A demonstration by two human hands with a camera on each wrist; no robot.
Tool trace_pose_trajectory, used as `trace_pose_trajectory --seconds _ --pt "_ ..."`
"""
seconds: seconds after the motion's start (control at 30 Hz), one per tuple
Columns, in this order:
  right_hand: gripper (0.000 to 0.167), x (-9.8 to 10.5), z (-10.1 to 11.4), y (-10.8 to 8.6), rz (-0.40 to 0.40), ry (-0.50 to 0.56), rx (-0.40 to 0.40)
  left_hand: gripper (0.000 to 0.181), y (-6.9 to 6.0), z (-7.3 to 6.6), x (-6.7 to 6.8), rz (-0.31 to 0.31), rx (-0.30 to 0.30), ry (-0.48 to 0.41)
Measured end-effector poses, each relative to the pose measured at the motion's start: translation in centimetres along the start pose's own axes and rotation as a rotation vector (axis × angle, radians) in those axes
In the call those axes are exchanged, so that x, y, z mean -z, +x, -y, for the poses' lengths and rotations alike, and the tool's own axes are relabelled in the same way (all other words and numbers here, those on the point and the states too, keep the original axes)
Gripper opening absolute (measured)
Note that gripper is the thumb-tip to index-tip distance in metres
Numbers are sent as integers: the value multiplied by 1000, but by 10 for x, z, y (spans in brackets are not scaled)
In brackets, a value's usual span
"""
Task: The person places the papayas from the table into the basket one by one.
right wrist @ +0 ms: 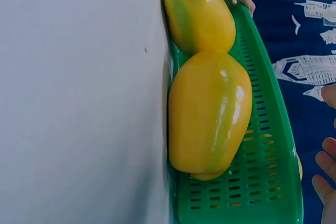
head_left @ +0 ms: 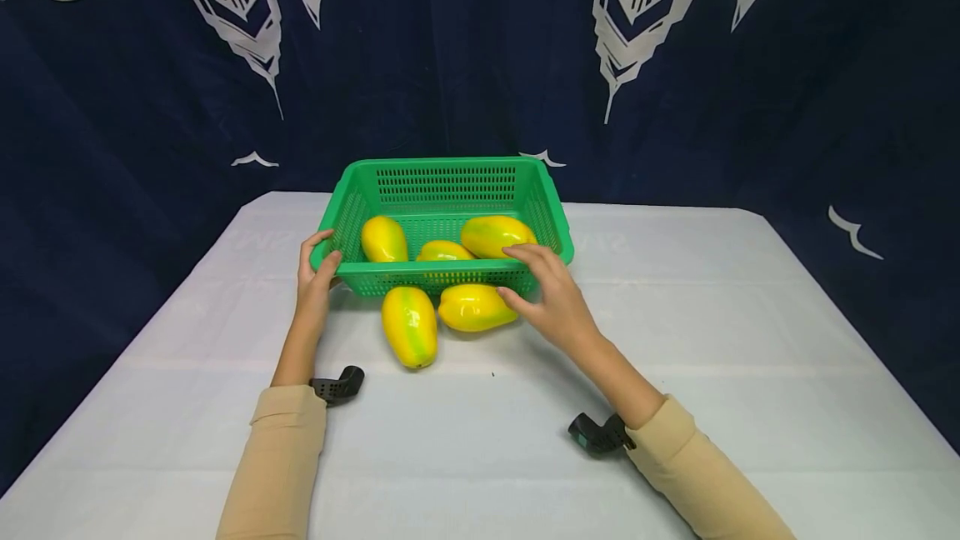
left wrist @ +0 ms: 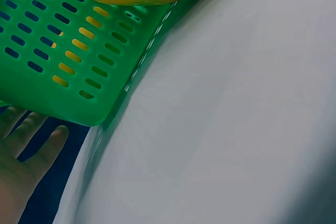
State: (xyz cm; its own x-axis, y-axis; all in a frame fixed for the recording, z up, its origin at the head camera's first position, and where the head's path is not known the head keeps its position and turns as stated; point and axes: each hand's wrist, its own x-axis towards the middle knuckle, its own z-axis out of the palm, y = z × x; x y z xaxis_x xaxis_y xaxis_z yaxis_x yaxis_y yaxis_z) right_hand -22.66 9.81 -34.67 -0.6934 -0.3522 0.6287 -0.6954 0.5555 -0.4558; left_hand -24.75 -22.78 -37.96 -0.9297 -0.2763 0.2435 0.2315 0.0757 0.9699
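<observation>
- Head view: the left hand (head_left: 313, 282) grips a corner of a green basket (head_left: 450, 267); the right hand (head_left: 555, 298), loosely spread and holding nothing, hovers by its rim. Glossy yellow fruits (head_left: 409, 327) lie between the hands, three inside, two outside.
- Left wrist: smooth yellow bulges beyond the left hand.
- Right wrist: plump, green-streaked fruits gleam across from the right hand.

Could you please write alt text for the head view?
A person's left hand holds the left end of a green basket with three yellow fruits inside, their right hand near its front edge. Two more yellow fruits lie in front on a white table.
</observation>
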Motion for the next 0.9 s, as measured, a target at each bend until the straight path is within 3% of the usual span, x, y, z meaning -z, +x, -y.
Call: trace_pose_trajectory --seconds 0.37,0.9 --pt "47 -10 1 -11 2 38 72 43 0 1 0 8 1 16" --pt "44 -21 -10 -17 69 56 33 42 0 1 1 6 16 1"
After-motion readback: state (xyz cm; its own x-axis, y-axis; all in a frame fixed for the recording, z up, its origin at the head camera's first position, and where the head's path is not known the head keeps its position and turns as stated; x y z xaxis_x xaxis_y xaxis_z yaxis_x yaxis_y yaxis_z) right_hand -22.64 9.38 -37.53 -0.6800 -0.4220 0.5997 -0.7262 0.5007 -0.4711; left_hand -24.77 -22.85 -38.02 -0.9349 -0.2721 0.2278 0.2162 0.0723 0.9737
